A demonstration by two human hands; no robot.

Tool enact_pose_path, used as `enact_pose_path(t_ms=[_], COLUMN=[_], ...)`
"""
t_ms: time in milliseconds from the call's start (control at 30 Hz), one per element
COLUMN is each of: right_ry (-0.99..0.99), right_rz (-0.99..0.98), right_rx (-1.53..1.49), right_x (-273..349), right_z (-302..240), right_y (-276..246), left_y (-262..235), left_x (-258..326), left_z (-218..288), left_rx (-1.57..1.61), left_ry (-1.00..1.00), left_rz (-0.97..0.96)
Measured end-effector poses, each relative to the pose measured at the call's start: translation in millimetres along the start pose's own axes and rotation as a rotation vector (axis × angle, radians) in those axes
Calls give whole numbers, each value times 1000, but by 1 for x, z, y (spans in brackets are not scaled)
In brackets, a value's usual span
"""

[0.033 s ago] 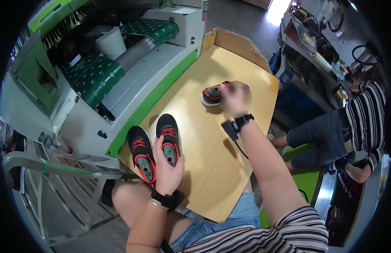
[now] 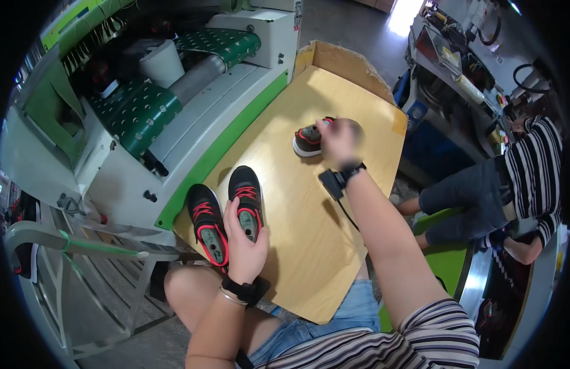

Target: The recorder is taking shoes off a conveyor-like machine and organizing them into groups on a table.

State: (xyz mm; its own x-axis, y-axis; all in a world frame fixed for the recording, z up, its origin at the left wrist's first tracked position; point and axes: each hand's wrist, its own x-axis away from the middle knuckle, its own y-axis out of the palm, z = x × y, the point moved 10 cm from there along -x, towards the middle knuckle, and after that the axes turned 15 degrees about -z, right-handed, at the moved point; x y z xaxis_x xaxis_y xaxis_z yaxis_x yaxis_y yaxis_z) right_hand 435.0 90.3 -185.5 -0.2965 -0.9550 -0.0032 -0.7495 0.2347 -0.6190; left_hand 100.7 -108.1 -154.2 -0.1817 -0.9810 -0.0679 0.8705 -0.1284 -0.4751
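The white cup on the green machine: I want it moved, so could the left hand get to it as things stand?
Probably not without leaning. The left hand rests on the heel of a black shoe at the wooden board's near edge, while the white cup sits far back on the green machine, across its white housing.

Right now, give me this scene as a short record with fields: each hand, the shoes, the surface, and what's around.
left hand: rests on the heels of a pair of black and red shoes
right hand: grasps a single dark shoe, blurred
surface: tan wooden board over the lap
left side: green and white conveyor machine
right side: another person in a striped top, seated
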Motion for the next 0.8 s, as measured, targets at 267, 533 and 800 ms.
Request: enact_pose_path(t_ms=[267, 533, 800], right_ry=[-214, -572, -351], right_rz=[-617, -704, -541], right_rx=[-350, -35, -373], right_x=[10, 177, 171], right_z=[-53, -108, -72], right_y=[59, 72, 47], left_y=[-21, -174, -258], left_x=[0, -49, -149], left_z=[-11, 139, 83], left_rx=[876, 397, -278], left_ry=[-223, 271, -38], left_rz=[24, 439, 744])
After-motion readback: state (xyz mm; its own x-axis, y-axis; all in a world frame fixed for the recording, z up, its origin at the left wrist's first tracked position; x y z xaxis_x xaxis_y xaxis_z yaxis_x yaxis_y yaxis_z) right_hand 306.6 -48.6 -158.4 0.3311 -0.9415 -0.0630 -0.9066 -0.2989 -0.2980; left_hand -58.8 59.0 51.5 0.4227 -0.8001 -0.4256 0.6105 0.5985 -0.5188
